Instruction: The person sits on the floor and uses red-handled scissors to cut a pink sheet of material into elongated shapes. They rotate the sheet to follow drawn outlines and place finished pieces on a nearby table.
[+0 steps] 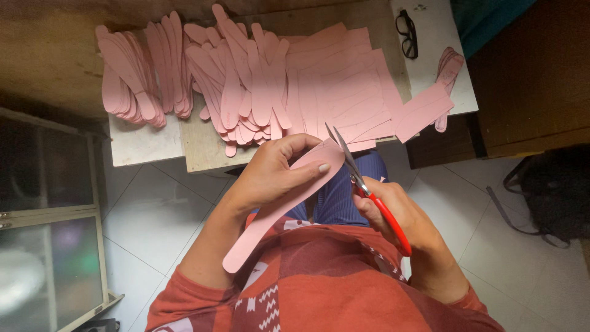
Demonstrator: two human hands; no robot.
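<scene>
The left hand (270,175) holds a long pink strip (279,206) over the lap. Its fingers are closed on the upper part of the strip, with the thumb pressed flat on top near the rounded end. I think this keeps the thin material stiff and steady just where the blades meet it. The free lower end of the strip hangs down toward the red shirt (319,276).

The right hand (399,215) grips the scissors (369,187) by the red handles, its fingers wrapped around them. The blades are a little open and touch the edge of the strip at its top end, pointing away from the body, so the cut line stays in view.

In front of the person stands a low desk (203,157) with a worn wooden top. On it lie many cut pieces (239,86) of the same pink colour, in loose heaps on the left and in the middle. Just beside them on the right are uncut pink sheets (344,86) with faint outlines drawn on them. These heaps are within easy reach of both hands, probably so that a piece can be taken or put down without standing up. A pair of black glasses (407,32) rests on a white surface at the far right, well apart from the work.

The floor (153,215) has pale tiles. A dark bag (547,190) lies on it at the right, and a cabinet with glass doors (49,246) stands at the left.
</scene>
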